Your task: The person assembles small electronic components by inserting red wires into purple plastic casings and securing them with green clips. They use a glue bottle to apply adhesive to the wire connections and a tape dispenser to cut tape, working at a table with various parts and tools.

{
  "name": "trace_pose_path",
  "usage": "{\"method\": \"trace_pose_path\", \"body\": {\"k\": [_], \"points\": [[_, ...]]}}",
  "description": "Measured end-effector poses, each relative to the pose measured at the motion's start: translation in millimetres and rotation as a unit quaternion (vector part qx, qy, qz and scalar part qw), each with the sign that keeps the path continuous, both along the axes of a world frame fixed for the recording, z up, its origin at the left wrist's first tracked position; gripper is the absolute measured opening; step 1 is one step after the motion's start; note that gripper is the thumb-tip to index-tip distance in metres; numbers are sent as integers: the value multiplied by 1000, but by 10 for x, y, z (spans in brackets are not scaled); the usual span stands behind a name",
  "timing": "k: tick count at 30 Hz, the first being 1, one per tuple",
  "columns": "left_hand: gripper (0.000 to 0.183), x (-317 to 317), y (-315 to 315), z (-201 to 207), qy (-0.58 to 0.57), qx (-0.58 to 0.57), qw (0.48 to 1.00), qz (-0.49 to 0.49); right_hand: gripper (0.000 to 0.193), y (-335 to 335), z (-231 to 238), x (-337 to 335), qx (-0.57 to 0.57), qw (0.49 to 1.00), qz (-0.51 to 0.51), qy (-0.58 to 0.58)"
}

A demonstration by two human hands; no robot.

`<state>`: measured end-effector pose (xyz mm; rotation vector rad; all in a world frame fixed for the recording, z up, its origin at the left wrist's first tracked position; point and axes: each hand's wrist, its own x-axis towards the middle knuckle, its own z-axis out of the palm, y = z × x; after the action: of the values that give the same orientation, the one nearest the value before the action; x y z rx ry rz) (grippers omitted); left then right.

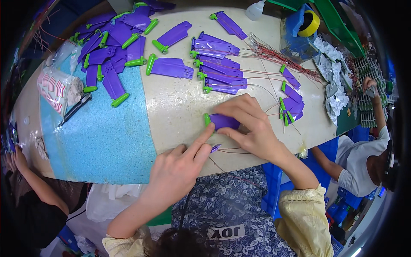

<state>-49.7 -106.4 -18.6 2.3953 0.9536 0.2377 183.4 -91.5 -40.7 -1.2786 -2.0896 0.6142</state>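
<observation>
My right hand [257, 126] grips a purple wing-shaped plastic panel [224, 121] between thumb and fingers, low over the table's near edge. The panel has a bright green end [207, 119] on its left side. My left hand [174, 169] reaches in from below, its index fingertip touching the panel near that green end. A small purple piece [215, 148] sticks out by the left thumb, with thin wires beside it; its other end is hidden by the hand. Just beyond lies a stack of similar purple panels [222, 70] trailing red wires.
More purple-and-green panels [115, 36] are heaped at the far left. Right of my hands lies a small cluster of panels [293, 105]. Farther right are a bundle of red wires [280, 53], grey-white parts [336, 85] and yellow tape [309, 23]. Other people sit at both sides.
</observation>
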Motion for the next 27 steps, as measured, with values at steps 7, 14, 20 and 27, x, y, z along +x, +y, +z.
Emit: {"method": "trace_pose_path", "body": {"k": [7, 14, 20, 27], "points": [[22, 15, 170, 111, -82, -189, 951, 229, 33, 128, 269, 9, -320, 916, -69, 230], [24, 473, 283, 33, -315, -99, 919, 213, 36, 73, 366, -6, -230, 924, -102, 287], [21, 520, 233, 52, -346, -58, 899, 262, 24, 60, 387, 9, -139, 974, -117, 137], [24, 404, 319, 7, -262, -156, 933, 192, 22, 170, 696, 169, -156, 982, -99, -29]]}}
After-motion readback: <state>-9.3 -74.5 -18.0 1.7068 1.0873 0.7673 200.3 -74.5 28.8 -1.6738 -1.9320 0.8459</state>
